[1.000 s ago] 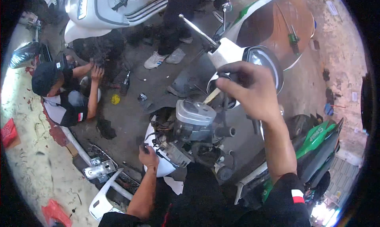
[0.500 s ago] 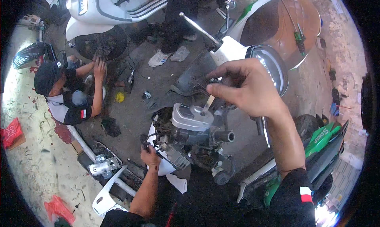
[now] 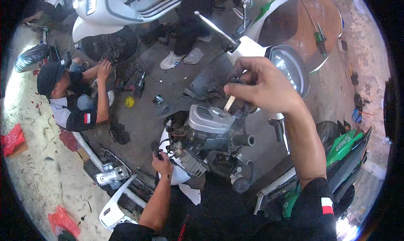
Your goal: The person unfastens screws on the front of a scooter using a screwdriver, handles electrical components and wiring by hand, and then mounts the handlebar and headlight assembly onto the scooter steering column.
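Between the thumb and fingers of my right hand point(image 3: 267, 85), a thin pale flat strip point(image 3: 229, 104) is pinched. It slants down, its lower end at the top of a smooth silver-grey housing point(image 3: 210, 120). That housing caps a dark motorbike engine-like assembly point(image 3: 223, 146) with a round pipe opening on its right. My left hand point(image 3: 163, 163) is closed at the assembly's left side, beside a finned metal block point(image 3: 191, 162) and a white panel point(image 3: 172, 176). Something dark shows at its fingertips, but I cannot make out what it is.
A white scooter front point(image 3: 248, 49) with handlebar and headlight stands just beyond my right hand. A co-worker point(image 3: 69, 94) crouches at left by a wheel point(image 3: 110, 45). A white-and-green body panel point(image 3: 343, 146) lies at right. A yellow round item point(image 3: 129, 101) is on the floor.
The whole view has shifted slightly, placing the housing a little further right and up. The strip's lower end sits slightly nearer the housing's far right side. Both hands keep their closed shape.
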Available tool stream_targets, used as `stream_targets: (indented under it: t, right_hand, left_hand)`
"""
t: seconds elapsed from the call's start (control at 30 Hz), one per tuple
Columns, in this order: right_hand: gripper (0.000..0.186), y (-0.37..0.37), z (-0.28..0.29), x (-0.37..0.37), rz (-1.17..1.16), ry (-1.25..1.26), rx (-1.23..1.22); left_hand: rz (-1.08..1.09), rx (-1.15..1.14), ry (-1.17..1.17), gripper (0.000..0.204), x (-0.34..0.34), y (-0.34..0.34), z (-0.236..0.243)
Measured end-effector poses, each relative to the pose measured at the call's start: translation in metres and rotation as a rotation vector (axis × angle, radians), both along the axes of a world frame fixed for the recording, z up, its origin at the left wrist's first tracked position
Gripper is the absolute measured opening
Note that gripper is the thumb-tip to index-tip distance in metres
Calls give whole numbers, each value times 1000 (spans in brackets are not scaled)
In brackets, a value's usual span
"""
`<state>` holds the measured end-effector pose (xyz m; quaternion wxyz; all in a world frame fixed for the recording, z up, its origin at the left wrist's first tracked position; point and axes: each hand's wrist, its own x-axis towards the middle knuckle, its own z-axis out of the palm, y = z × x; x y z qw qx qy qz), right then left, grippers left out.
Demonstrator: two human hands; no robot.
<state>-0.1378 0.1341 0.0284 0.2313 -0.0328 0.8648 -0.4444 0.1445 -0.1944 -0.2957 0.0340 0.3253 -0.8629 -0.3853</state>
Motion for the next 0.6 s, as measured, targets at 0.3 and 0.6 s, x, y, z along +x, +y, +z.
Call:
stream_targets:
  t: [0.3, 0.6]
  right_hand:
    - [26, -16, 12, 17, 223, 180, 28]
    - [31, 1, 18, 16, 194, 71, 58]
  left_hand:
    - [22, -82, 5, 23, -9, 9, 24]
    - [-7, -114, -104, 24, -15, 12, 44]
